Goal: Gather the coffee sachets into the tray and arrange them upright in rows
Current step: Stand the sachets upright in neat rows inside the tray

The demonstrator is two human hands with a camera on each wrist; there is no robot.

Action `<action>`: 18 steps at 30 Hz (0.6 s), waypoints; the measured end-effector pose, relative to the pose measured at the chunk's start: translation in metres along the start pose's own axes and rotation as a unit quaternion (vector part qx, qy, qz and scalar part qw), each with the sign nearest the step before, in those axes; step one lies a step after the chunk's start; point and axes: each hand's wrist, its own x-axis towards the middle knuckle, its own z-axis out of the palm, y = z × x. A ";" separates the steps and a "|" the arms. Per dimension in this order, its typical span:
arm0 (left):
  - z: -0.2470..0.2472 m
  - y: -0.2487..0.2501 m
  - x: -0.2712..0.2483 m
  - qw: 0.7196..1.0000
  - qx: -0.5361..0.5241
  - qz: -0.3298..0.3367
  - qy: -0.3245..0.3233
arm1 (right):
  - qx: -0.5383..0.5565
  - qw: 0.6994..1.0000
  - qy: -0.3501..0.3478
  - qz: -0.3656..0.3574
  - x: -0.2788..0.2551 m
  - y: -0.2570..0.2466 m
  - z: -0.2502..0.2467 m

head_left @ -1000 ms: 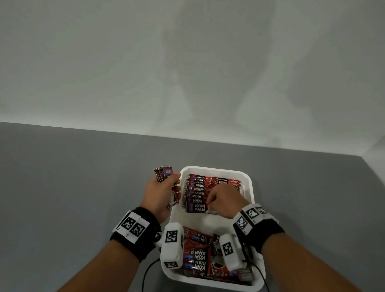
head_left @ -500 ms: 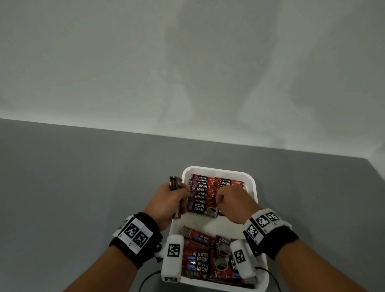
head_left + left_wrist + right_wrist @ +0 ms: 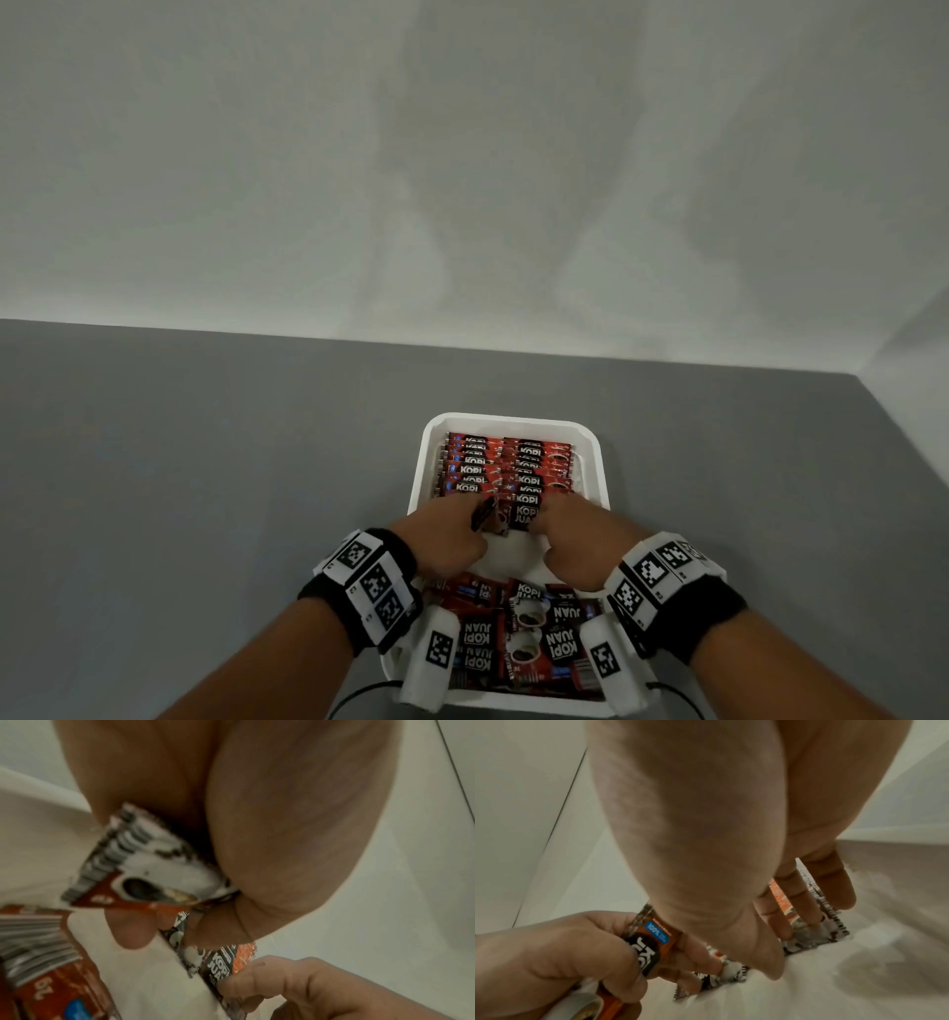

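Note:
A white tray holds two rows of upright red coffee sachets in its far half. Several loose sachets lie flat at its near end. My left hand is inside the tray at the front of the left row and grips a small bundle of sachets, also seen in the left wrist view. My right hand is close beside it. Its straight fingers press against the front sachet of the right row.
The tray stands on a grey tabletop against a pale wall, with bare grey surface to the left and far side. The table's right edge runs close to the tray. White wrist cameras and cables hang over the tray's near end.
My left hand has moved right with its bundle, from outside the tray's left rim into the tray at the rows' front. My right hand has stayed against the row.

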 end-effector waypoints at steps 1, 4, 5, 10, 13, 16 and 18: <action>0.000 0.000 -0.001 1.000 -0.002 0.000 -0.001 | 0.000 1.000 -0.002 0.007 0.000 0.001 0.001; -0.002 -0.003 -0.001 1.000 -0.009 -0.003 0.000 | -0.008 1.000 0.003 0.007 0.001 0.002 0.001; -0.002 -0.003 -0.001 1.000 -0.006 -0.005 0.000 | -0.012 1.000 0.005 0.008 0.001 0.002 0.000; 0.001 -0.002 -0.001 1.000 -0.017 -0.004 0.015 | -0.008 1.000 0.012 0.007 -0.001 0.000 -0.001; 0.002 -0.003 -0.001 0.996 -0.077 0.003 0.055 | 0.021 1.000 0.023 -0.002 -0.006 -0.001 -0.006; 0.000 0.002 -0.005 0.944 -0.308 -0.029 0.118 | 0.097 0.993 0.069 -0.027 -0.013 -0.006 -0.017; -0.003 0.009 -0.007 0.874 -0.465 -0.039 0.134 | 0.184 0.976 0.114 -0.021 -0.018 -0.012 -0.027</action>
